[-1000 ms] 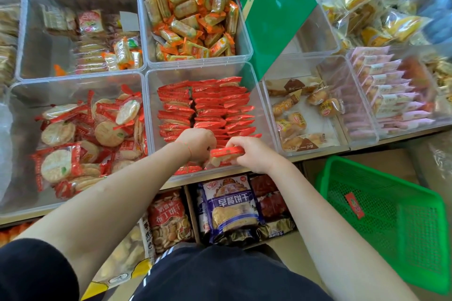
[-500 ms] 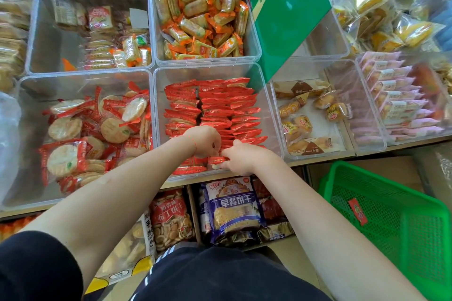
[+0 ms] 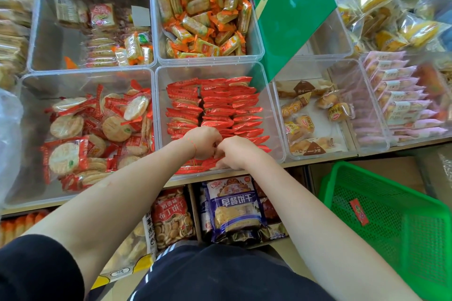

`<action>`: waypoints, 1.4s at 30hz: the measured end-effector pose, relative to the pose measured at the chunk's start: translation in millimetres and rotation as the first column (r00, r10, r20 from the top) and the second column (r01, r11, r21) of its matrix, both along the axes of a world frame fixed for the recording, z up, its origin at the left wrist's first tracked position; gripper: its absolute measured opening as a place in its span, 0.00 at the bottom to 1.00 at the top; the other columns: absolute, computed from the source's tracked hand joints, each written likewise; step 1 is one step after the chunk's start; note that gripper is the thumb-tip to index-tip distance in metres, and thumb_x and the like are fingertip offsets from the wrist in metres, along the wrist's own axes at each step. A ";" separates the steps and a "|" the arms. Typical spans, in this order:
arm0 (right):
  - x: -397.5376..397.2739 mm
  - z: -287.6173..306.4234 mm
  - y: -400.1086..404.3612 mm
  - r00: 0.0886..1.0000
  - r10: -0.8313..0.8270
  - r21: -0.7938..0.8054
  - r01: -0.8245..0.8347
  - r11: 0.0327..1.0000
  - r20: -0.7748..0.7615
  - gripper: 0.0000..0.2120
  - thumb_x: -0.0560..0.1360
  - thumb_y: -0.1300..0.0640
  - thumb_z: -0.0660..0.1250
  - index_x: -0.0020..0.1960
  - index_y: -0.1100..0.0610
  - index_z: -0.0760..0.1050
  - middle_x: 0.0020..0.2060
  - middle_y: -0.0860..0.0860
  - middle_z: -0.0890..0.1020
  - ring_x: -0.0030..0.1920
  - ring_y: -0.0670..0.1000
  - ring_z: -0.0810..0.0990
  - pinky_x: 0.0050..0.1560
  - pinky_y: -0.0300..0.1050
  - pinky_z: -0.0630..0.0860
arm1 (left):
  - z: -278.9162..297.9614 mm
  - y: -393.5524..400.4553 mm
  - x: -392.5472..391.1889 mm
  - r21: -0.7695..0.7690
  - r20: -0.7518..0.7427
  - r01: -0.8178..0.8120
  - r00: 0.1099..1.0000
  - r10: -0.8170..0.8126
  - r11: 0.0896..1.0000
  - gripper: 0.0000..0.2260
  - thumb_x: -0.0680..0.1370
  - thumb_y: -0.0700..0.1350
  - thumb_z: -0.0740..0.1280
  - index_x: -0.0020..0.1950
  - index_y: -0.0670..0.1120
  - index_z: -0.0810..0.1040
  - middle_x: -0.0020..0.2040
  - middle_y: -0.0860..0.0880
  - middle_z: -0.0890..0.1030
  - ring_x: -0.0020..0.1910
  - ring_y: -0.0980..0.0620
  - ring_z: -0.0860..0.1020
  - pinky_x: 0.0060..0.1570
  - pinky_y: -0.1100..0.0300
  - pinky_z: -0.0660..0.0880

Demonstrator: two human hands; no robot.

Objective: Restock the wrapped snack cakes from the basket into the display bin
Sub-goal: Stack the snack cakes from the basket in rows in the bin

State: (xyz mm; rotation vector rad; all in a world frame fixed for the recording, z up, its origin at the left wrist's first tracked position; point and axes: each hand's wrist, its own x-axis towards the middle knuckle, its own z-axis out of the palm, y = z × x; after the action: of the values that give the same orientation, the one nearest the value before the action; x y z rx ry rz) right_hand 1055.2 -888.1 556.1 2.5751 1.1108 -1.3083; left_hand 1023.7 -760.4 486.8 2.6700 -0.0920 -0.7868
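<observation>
**Both hands at the near wall of the bin, seating red packets into the front row**

Left hand (image 3: 203, 142): over the near end of the display bin (image 3: 274, 115), knuckles up, fingers curled down into the red snack cakes (image 3: 215, 107). Fingertips are hidden under the knuckles, so I cannot tell whether they pinch a packet or only press on one. Judged purpose: it holds back the standing rows beyond the fingers so they do not tip toward the near wall while the gap is filled.

Right hand (image 3: 236, 154): touching the left hand, just to its right. Fingers are bent over the red packets lying directly beneath them, at the near wall; they appear to grip a packet, though the hold itself is partly hidden. Judged purpose: feeding the packets edge-on into the front row.

Snack cakes: flat red foil wrappers with crimped ends, a pale cake showing on some faces. Beyond the fingers they stand on edge in three tight columns reaching the far wall; below the fingers a few lie looser and flatter. Thin and slick, likely to slide when pushed.

Basket (image 3: 391, 227): green mesh, well to the right of the right hand and lower. One red packet (image 3: 359, 211) lies in it; the rest of the visible floor is bare mesh, so restocking is judged nearly finished.
</observation>
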 end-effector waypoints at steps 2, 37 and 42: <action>1.7 -2.3 -1.6 1.000 -0.014 -0.008 0.014 1.000 -0.005 0.16 0.77 0.51 0.69 0.64 0.51 0.79 0.60 0.53 0.80 0.60 0.55 0.78 0.59 0.49 0.75 | 0.5 0.4 0.2 -0.007 0.004 0.005 1.000 -0.005 1.000 0.05 0.75 0.46 0.66 0.45 0.47 0.81 0.49 0.49 0.80 0.48 0.46 0.78 0.46 0.51 0.79; 8.2 -14.5 0.1 0.993 0.111 -0.121 -0.114 0.986 -0.031 0.16 0.80 0.51 0.65 0.64 0.58 0.77 0.56 0.56 0.81 0.55 0.57 0.80 0.57 0.50 0.76 | 0.4 -11.6 -10.2 0.032 0.041 -0.042 0.998 0.041 0.999 0.03 0.76 0.43 0.63 0.43 0.50 0.74 0.53 0.49 0.76 0.50 0.47 0.77 0.43 0.51 0.77; 4.9 -23.0 -2.8 0.996 0.087 -0.069 -0.085 0.994 0.032 0.15 0.78 0.50 0.67 0.64 0.51 0.77 0.56 0.52 0.80 0.55 0.56 0.79 0.52 0.50 0.77 | 4.1 -8.3 -10.8 0.008 0.020 -0.051 0.998 0.051 0.999 0.05 0.76 0.41 0.64 0.46 0.47 0.80 0.53 0.48 0.77 0.49 0.46 0.77 0.45 0.49 0.79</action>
State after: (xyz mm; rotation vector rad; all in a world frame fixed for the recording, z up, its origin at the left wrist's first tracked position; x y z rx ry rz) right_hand 1060.0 -890.9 533.2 2.4630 1.1371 -1.2551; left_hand 1013.0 -768.7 490.9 2.6771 -0.0252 -0.7464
